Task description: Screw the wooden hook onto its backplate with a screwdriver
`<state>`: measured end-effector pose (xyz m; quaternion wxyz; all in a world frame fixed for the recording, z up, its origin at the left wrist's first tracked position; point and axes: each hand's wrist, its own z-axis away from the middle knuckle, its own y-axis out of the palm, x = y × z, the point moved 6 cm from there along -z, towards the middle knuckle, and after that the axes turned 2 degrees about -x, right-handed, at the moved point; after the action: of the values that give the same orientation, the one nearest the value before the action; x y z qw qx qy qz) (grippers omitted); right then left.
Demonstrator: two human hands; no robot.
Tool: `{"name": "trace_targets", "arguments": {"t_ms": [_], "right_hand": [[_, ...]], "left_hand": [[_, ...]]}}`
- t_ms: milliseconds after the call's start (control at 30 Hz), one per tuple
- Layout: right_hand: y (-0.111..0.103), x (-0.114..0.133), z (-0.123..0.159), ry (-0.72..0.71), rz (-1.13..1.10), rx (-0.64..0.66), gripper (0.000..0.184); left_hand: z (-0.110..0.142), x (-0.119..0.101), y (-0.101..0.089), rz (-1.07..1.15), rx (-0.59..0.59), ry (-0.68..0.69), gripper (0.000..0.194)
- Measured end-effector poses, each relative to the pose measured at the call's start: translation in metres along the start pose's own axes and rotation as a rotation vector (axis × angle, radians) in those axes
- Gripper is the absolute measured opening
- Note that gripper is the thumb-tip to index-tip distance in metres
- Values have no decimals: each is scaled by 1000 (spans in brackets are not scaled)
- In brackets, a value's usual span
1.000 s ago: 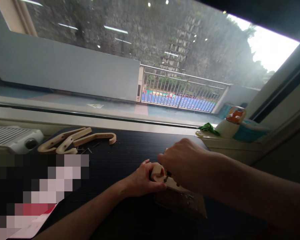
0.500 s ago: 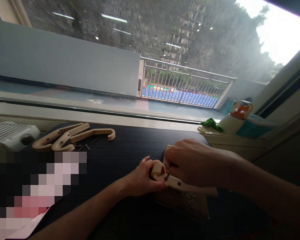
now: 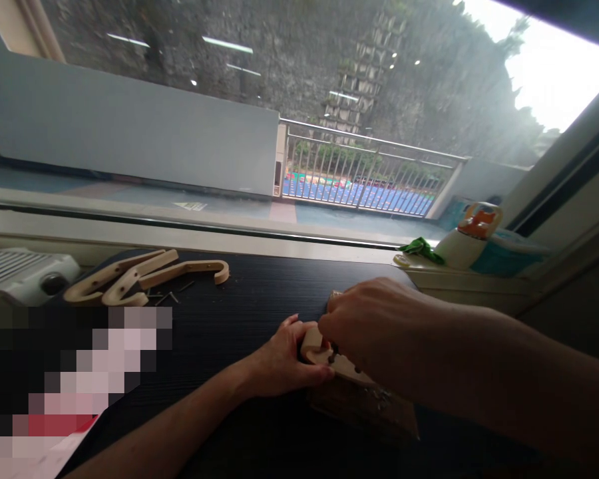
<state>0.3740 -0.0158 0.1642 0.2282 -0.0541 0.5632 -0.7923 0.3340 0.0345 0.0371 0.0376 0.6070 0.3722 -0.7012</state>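
Observation:
A pale wooden piece with a curled, hook-like end (image 3: 313, 338) lies over a brown block or packet (image 3: 389, 419) on the dark table. My left hand (image 3: 292, 356) is closed around its curled end, thumb along the near side. Over the piece, my right hand (image 3: 362, 319) is bent into a pinch beside a dark fitting (image 3: 333, 354) set in the wood. Its fingertips are turned away, so what they grip is hidden. The right hand and forearm cover the far part of the wood. Small shiny metal bits (image 3: 381, 395) rest on the brown block.
Several similar hooked wooden pieces (image 3: 180, 269) lie at the table's back left, with thin metal rods, one bent like a hex key (image 3: 172, 298), beside them. A white ribbed appliance (image 3: 24, 273) stands farther left. A green cloth (image 3: 422, 249) and a pale jug (image 3: 466, 246) occupy the right sill.
My right hand has turned and shifted slightly left and down, now covering more of the wooden piece. My left hand keeps its hold in nearly the same place.

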Motion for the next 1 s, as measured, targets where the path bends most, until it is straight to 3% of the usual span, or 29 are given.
{"name": "trace_targets", "arguments": {"t_ms": [233, 367, 533, 767, 1000], "right_hand": [[10, -7, -4, 15, 3, -7, 13], [4, -14, -3, 105, 27, -52, 20], [-5, -10, 2, 175, 81, 0, 18], [-1, 2, -1, 82, 83, 95, 11], [10, -11, 6, 28, -30, 38, 18]], "left_hand": [[-2, 2, 2, 6, 8, 24, 27], [-2, 1, 2, -62, 15, 74, 23], [-2, 0, 2, -47, 19, 88, 24], [0, 0, 0, 17, -10, 20, 26], [-3, 2, 2, -47, 2, 60, 24]]}}
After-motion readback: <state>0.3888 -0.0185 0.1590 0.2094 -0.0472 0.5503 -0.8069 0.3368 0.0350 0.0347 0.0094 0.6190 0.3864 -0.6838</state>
